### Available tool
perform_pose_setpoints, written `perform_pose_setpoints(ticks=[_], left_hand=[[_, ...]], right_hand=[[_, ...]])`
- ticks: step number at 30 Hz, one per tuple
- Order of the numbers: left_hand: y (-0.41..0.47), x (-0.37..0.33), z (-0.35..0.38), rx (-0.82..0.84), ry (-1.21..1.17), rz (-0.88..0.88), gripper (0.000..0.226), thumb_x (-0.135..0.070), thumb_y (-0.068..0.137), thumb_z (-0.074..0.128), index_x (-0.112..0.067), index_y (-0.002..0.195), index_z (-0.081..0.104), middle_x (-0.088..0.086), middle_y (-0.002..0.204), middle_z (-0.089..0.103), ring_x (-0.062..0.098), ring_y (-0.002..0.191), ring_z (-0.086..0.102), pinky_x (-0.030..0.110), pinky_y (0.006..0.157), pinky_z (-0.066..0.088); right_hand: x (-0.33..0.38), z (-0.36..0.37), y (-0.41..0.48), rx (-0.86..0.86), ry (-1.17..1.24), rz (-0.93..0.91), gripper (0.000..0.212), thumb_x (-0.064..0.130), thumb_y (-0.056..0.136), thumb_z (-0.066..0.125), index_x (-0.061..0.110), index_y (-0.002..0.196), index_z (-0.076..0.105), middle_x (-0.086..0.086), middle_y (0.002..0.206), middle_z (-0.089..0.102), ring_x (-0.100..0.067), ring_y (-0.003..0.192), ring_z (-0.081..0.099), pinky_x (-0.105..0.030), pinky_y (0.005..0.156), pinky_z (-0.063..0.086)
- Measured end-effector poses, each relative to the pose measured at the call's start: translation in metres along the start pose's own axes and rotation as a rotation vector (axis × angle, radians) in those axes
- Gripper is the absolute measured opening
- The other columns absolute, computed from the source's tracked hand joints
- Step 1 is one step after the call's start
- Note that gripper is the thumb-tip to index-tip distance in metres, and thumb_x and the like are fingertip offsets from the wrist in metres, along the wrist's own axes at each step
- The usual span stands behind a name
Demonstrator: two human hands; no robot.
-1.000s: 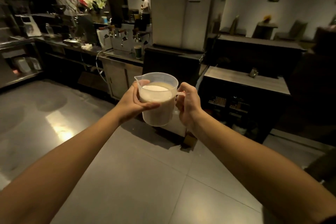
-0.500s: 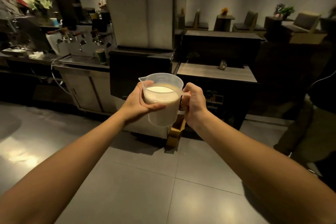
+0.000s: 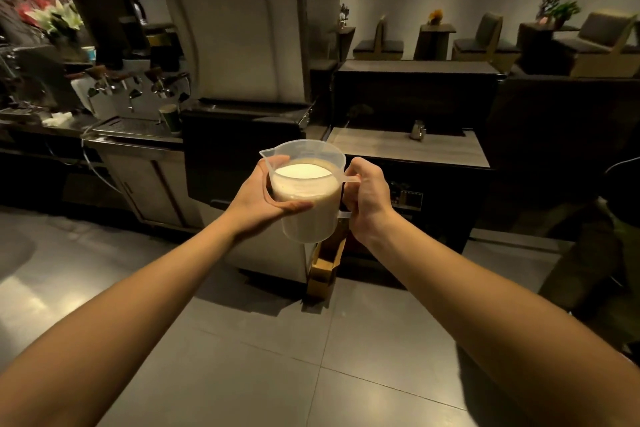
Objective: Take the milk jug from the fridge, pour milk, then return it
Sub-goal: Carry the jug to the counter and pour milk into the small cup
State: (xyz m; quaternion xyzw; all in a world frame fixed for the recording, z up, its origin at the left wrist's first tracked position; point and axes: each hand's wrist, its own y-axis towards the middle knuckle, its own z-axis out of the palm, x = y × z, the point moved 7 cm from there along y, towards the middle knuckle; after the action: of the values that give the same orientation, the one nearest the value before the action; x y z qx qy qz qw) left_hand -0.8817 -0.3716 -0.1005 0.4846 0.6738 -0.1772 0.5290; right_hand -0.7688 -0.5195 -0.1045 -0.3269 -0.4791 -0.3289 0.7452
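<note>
Head view — translucent plastic milk jug [image 3: 306,204], both hands.

One milk jug [image 3: 306,198], two hands: left hand [image 3: 258,199], right hand [image 3: 367,198]; one fridge [image 3: 249,24].

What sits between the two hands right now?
In the head view, only the milk jug lies between them: the left hand cups its spout side, the right hand grips its handle. It is upright, mostly full.
</note>
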Motion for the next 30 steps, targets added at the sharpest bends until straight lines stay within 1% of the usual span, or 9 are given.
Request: perform_pose_setpoints(ticks=[4,7,15,18,22,24,26,27,30], left_hand=[[0.039,0.000,0.033,0.022,0.010,-0.006,0.101,-0.052,0.055,0.091,-0.028,0.136,0.036,-0.006,0.133,0.049,0.012,0.125,0.052,0.025,0.098,0.051],[0.065,0.005,0.056,0.033,0.008,-0.003,0.098,-0.038,0.061,0.090,-0.021,0.140,0.035,-0.002,0.135,0.048,0.013,0.125,0.051,0.021,0.096,0.051],[0.159,0.026,0.122,0.091,-0.017,0.022,0.109,-0.057,0.049,0.088,-0.022,0.139,0.037,-0.003,0.133,0.049,0.011,0.124,0.051,0.030,0.099,0.051],[0.204,0.034,0.144,0.108,-0.031,0.040,0.104,-0.055,0.050,0.088,-0.026,0.136,0.037,-0.005,0.132,0.050,0.012,0.124,0.051,0.031,0.100,0.049],[0.274,0.040,0.167,0.157,-0.042,0.069,0.098,-0.043,0.056,0.091,-0.023,0.136,0.038,-0.014,0.125,0.051,0.001,0.116,0.052,0.017,0.098,0.046],[0.309,0.045,0.178,0.183,-0.030,0.078,0.094,-0.036,0.059,0.090,-0.022,0.136,0.038,-0.019,0.122,0.048,-0.005,0.111,0.050,0.005,0.089,0.045],[0.341,0.047,0.190,0.199,-0.010,0.104,0.093,-0.032,0.062,0.091,-0.020,0.138,0.039,-0.014,0.124,0.048,-0.001,0.112,0.050,0.002,0.084,0.043],[0.357,0.048,0.196,0.208,-0.003,0.117,0.094,-0.035,0.061,0.092,-0.020,0.138,0.039,-0.011,0.126,0.048,0.002,0.114,0.050,0.004,0.086,0.043],[0.393,0.056,0.214,0.222,-0.014,0.099,0.103,-0.051,0.053,0.093,-0.022,0.137,0.041,-0.014,0.128,0.050,0.004,0.117,0.051,0.026,0.096,0.050]], right_hand=[[0.011,-0.032,0.036,-0.028,-0.007,0.018,0.024,0.025,0.081,0.053,0.017,0.059,0.048,-0.006,0.069,0.051,-0.020,0.075,0.046,-0.037,0.072,0.039],[0.019,-0.052,0.061,-0.054,-0.011,0.015,0.022,0.024,0.080,0.053,0.017,0.060,0.047,-0.004,0.066,0.049,-0.020,0.074,0.045,-0.037,0.072,0.038],[0.036,-0.112,0.145,-0.189,-0.020,0.010,0.021,0.024,0.077,0.054,0.017,0.061,0.043,-0.001,0.061,0.046,-0.020,0.073,0.041,-0.038,0.072,0.036],[0.049,-0.130,0.185,-0.239,0.001,-0.018,0.022,0.022,0.075,0.053,0.018,0.057,0.040,0.001,0.054,0.039,-0.016,0.064,0.036,-0.037,0.068,0.033],[0.067,-0.150,0.238,-0.312,0.048,-0.015,0.023,0.019,0.077,0.053,0.018,0.059,0.039,0.006,0.046,0.038,-0.013,0.059,0.034,-0.032,0.060,0.031],[0.077,-0.159,0.264,-0.346,0.077,-0.032,0.025,0.017,0.078,0.052,0.018,0.057,0.038,0.007,0.043,0.037,-0.012,0.056,0.032,-0.031,0.057,0.031],[0.087,-0.167,0.291,-0.366,0.097,-0.057,0.027,0.017,0.076,0.052,0.020,0.055,0.037,0.008,0.042,0.036,-0.011,0.055,0.031,-0.030,0.058,0.030],[0.092,-0.172,0.304,-0.375,0.105,-0.069,0.027,0.017,0.075,0.052,0.021,0.054,0.036,0.008,0.044,0.036,-0.011,0.055,0.031,-0.030,0.059,0.030],[0.100,-0.187,0.336,-0.395,0.109,-0.072,0.027,0.018,0.074,0.052,0.022,0.053,0.035,0.006,0.048,0.033,-0.009,0.051,0.030,-0.030,0.061,0.030]])
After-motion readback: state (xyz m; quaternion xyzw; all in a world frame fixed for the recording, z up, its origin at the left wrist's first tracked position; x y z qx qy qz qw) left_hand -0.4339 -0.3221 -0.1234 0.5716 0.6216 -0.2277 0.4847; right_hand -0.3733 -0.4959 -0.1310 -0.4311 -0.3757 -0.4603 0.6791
